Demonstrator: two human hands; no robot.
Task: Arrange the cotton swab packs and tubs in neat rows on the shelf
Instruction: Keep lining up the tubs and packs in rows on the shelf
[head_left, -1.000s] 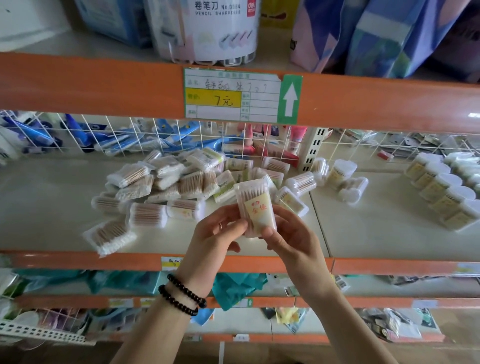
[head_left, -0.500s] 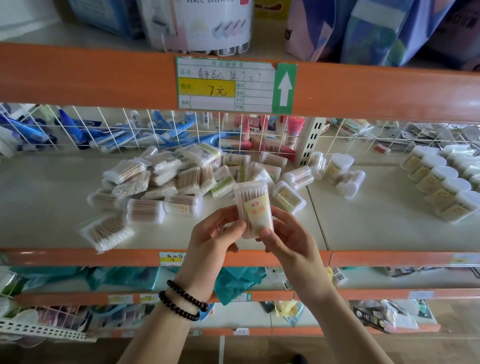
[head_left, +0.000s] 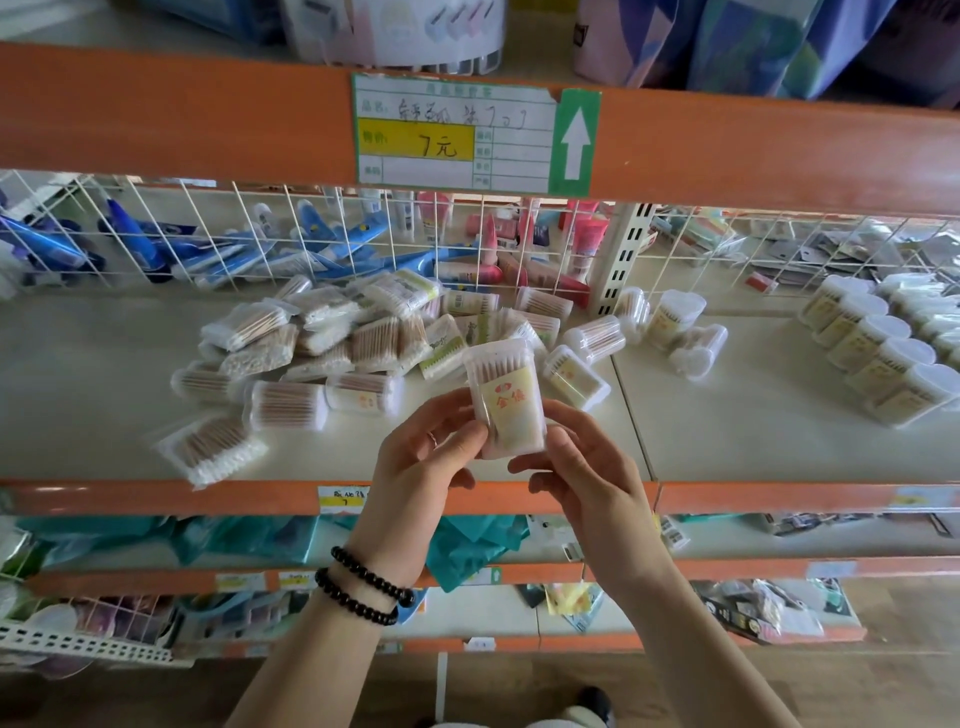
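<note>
Both hands are holding one tub (head_left: 503, 399) upright at frame centre, just in front of the shelf's (head_left: 104, 395) front edge: the left hand (head_left: 415, 467) is pinching its lower left side with thumb and fingers, the right hand (head_left: 587, 467) is gripping its lower right corner. Step in hand, as judged: one tub is being picked out of the pile (head_left: 363, 343) and is waiting to be placed. The pile is lying jumbled at centre-left, packs and tubs mixed, some on their sides. A row (head_left: 872, 353) of standing tubs is already running diagonally at right. Next move is probably calling for carrying the tub rightward and setting it upright at the near end of that row. Open room is lying between pile and row, with three loose tubs (head_left: 675, 327) sitting at its back. The orange beam (head_left: 208, 109) above is limiting lift, and the wire grid (head_left: 156, 244) is closing off the back.
</note>
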